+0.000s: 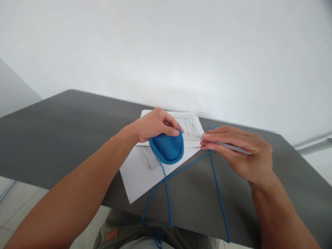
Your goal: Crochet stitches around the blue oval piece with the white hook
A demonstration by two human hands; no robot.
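A round, bowl-shaped piece of blue crochet (167, 147) hangs from my left hand (158, 123), whose thumb and fingers pinch its upper rim. My right hand (237, 147) is closed around the grey handle of a crochet hook (228, 146). The hook's thin shaft points left and reaches the rim of the crochet near my left fingertips; whether its tip sits in a stitch is too small to tell. Blue yarn (218, 188) runs down from my right fingers to the table's front edge. Another strand hangs below the crochet.
Printed sheets of paper (137, 180) lie under the crochet on the dark grey table (77, 138). A white wall (166, 52) stands behind the table. Loose yarn (155, 237) gathers over my lap at the front edge.
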